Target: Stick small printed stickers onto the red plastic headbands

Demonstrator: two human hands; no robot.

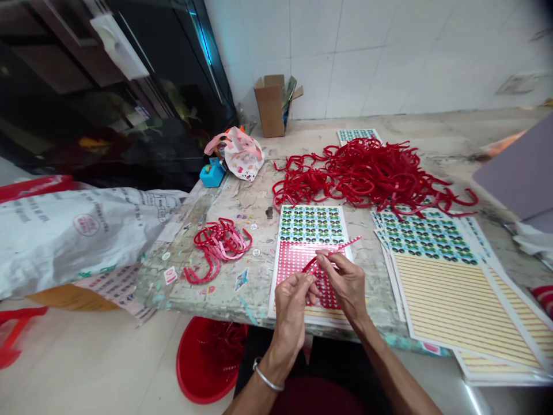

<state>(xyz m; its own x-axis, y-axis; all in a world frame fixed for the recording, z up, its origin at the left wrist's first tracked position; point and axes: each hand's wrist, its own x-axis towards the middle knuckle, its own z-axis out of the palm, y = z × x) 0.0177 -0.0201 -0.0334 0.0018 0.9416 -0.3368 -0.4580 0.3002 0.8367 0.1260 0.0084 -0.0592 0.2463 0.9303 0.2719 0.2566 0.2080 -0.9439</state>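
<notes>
Both of my hands meet over a sticker sheet (pixel 310 225) lying on the table, printed with green-and-blue pictures at the top and red dotted strips below. My left hand (pixel 294 297) pinches a thin, curved red band (pixel 309 265) near its end. Just to the right, my right hand (pixel 345 282) is closed at the band, thumb against fingers. From its fingertips a narrow red-and-white dotted sticker strip (pixel 351 242) sticks out to the upper right. How the strip meets the band is hidden by the fingers.
A tangled heap of red bands (pixel 371 170) covers the table's back right. A smaller pink-and-red bunch (pixel 222 245) lies left. More sticker sheets (pixel 458 294) are stacked right. A cardboard box (pixel 271 106), a patterned bag (pixel 242 154) and a red basin (pixel 194 363) below stand around.
</notes>
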